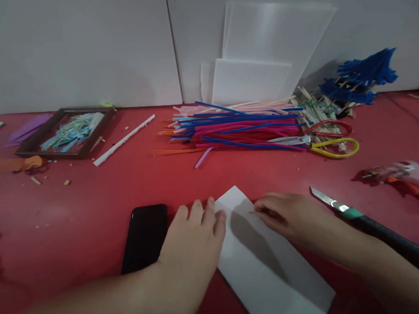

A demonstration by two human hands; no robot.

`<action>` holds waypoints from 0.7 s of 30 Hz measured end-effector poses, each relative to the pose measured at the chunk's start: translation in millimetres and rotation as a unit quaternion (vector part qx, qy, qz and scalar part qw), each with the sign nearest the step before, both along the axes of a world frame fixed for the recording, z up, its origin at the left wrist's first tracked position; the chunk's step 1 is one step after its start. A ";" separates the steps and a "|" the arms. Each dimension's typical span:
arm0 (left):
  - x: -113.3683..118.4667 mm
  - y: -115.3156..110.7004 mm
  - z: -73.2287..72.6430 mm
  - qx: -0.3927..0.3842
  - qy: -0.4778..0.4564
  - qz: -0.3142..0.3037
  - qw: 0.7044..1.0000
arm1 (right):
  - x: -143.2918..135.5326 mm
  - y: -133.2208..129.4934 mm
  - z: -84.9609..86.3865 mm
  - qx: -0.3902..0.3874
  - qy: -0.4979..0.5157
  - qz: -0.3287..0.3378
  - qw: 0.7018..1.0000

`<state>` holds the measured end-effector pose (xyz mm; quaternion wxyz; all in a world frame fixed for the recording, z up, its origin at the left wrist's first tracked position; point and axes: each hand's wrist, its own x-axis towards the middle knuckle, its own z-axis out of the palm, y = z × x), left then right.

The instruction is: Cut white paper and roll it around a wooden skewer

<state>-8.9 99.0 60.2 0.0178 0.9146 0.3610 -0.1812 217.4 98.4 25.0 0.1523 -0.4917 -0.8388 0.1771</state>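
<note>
A white sheet of board or paper [274, 285] lies slanted on the red table. My left hand [196, 238] rests along its left edge, fingers laid out and slightly apart, next to a black phone [145, 234]. Over the right edge, my right hand [287, 216] is closed in a pinch. A thin tan tip pokes out between its thumb and forefinger, like the end of a small stick; the rest is hidden by the fingers. The hand throws a shadow on the white surface. Right of that hand lies a utility knife [377, 234] with its blade out.
Several coloured pipe cleaners [243, 126] lie at the back, under scissors [331, 140]. White sheets [250, 78] lean on the wall. A bare white stick [123, 141], a brown frame [49, 155] with paper shreds, a glue gun [402, 171] and blue paper umbrellas [367, 71] surround the workspace.
</note>
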 end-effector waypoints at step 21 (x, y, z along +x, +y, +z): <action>13.9 -15.8 -21.4 -0.101 -0.102 -0.105 0.984 | -4.5 17.0 -19.0 0.113 0.075 -0.010 0.991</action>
